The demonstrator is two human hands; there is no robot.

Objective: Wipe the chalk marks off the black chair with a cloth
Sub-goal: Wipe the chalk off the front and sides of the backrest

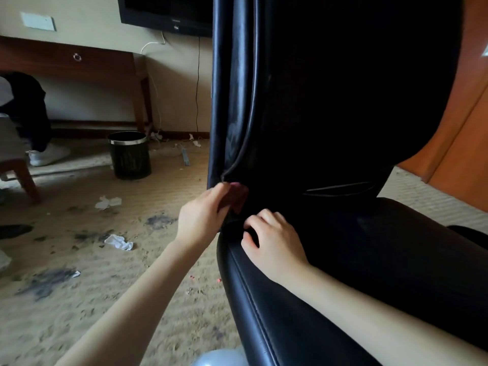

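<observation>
**Both hands at the crease of the black chair**

Seen from my head, the black chair [330, 128] fills the right half of the view, its tall back upright and its seat spreading toward me. My left hand [204, 215] reaches to the lower left edge of the backrest, where the piping runs down to the seat; its fingers are curled and pinch a small pinkish piece, which I take for the cloth [237, 192], pressed against the leather there. It is blurred, so I cannot tell more about it. My right hand [272, 239] rests on the seat's front left corner, just beside the left one, fingers curled inward at the crease between seat and back; whether they hold anything I cannot tell. I can make out no chalk marks on the dark leather.

On the stained carpet [105, 273] to the left lie scraps of crumpled white paper [118, 241]. A black wastebasket [130, 154] stands near the wall, under a wooden desk [79, 62]. A dark screen [166, 14] hangs above.
</observation>
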